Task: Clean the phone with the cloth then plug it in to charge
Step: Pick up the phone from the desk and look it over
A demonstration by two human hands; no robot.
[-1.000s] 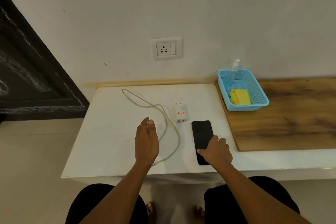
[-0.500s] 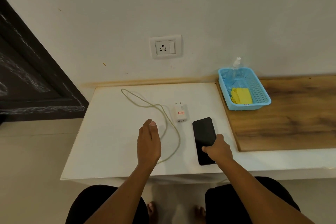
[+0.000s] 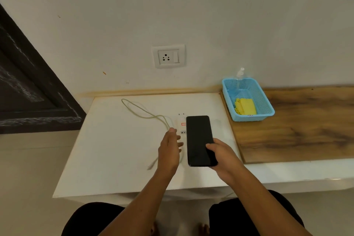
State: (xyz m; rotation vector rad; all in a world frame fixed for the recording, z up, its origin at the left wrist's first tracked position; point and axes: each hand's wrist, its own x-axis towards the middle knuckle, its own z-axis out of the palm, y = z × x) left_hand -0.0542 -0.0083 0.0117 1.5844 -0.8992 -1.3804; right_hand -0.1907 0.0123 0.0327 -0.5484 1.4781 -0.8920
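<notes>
Lifted off the white table (image 3: 115, 149) since a moment ago, the phone (image 3: 200, 140) now sits gripped in the right hand (image 3: 224, 159); left hand (image 3: 169, 149) hovers relaxed, holding nothing, beside it; yellow cloth (image 3: 245, 106) waits untouched in the blue basket (image 3: 266, 101), so cleaning hasn't begun.

One view only, head-worn, wide-angle. Looks forward and steeply down from above the seated person's knees, facing the wall (image 3: 210, 15). Table (image 3: 118, 149) fills mid-frame, near; both forearms enter from the bottom edge, left hand (image 3: 169, 150) and right hand (image 3: 225, 159) close to centre. Socket (image 3: 168, 56) sits above centre. Straight edges bow toward the frame borders.
</notes>
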